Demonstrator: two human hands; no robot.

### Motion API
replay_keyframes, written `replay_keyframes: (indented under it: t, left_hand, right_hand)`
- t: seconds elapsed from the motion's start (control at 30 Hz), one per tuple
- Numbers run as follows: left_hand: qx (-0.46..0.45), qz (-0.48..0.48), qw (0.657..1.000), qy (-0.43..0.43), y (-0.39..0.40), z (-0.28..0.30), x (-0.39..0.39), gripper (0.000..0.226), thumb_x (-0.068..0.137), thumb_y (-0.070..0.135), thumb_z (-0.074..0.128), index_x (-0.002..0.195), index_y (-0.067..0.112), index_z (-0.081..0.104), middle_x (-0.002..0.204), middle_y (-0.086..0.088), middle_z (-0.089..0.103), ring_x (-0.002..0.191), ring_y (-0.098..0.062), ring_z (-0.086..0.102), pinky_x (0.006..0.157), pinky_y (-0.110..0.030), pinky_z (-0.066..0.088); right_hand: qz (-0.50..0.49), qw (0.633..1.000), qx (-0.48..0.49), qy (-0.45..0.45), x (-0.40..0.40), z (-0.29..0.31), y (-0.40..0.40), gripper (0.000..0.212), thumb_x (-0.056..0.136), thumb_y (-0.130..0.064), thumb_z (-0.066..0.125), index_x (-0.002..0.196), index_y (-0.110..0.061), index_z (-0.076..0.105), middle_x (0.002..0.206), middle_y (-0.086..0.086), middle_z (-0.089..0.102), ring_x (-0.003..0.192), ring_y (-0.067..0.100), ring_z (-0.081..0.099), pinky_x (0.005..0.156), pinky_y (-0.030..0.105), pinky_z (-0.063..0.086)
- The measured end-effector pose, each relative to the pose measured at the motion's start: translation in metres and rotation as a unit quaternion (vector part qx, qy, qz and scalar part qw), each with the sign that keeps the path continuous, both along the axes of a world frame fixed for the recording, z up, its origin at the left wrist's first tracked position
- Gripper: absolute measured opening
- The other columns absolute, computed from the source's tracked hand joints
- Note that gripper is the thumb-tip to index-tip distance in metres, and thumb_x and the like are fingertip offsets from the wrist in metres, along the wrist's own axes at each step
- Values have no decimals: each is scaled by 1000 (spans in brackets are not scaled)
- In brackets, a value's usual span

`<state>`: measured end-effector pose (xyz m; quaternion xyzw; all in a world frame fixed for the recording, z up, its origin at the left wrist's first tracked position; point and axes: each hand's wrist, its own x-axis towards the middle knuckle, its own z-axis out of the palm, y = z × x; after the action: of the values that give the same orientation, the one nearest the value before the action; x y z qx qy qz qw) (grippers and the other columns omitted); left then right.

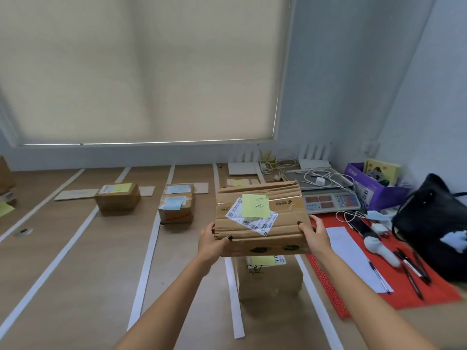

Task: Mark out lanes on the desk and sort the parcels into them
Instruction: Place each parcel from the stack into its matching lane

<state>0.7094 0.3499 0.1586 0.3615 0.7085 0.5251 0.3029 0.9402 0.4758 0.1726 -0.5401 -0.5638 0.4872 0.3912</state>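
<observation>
1. Both hands hold one cardboard parcel (261, 218) just right of centre frame; the left hand (213, 245) grasps its lower left corner, thumb curled over the top edge, the other fingers hidden beneath; the right hand (314, 234) grasps the lower right corner, thumb on top, fingers likewise out of sight under the box.
2. The parcel is raised above the desk (83, 261), tilted with its top face toward the camera; a yellow sticky note (255, 205) with handwriting too small to read lies over a white shipping label (252, 219), which it partly covers.
3. Directly below the held parcel a second box (269, 279) sits on the desk; its upper part is hidden by the parcel, and only an edge of its own yellow note shows.
4. White strips (144, 269) run from the lower frame toward the window, dividing the desk into lanes; the second box lies between two of them.
5. Left of centre, a stack of two small boxes (177, 204) with blue notes stands in one lane; further left, a single box (117, 197) with a yellow note stands in the next lane.
6. At the left edge another box (6, 181) is cut off by the frame.
7. Right of the parcel, a weighing scale (331, 200) is partly hidden by it and draped with white cables; a red mat (401, 294), pens and a black bag (434, 228) fill the right side, the bag cut off by the frame.
</observation>
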Motion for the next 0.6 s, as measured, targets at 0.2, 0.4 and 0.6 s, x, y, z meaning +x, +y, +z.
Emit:
replay_keyframes:
  t: [0.2,0.4,0.6]
  left_hand:
    - [-18,-4,1000,9,-1,-3,46,49,84,9,64,130,12,48,126,-14,50,111,-25,54,95,-42,51]
    - [-22,42,999,6,-8,0,93,52,84,9,65,132,14,46,127,-12,50,111,-24,54,93,-38,52]
    - [-54,68,996,-9,-30,-10,127,55,83,5,66,132,15,44,129,-12,49,111,-24,53,90,-35,51]
  right_hand:
    - [21,999,-22,-12,45,-9,5,42,93,-27,51,133,-24,39,125,7,49,103,23,50,82,37,45]
    - [64,997,-31,-4,84,-3,11,40,93,-27,51,132,-25,39,116,3,49,100,21,52,81,37,47]
    - [93,994,-59,-16,118,-22,-2,36,93,-27,52,127,-24,41,119,7,51,99,22,52,79,36,48]
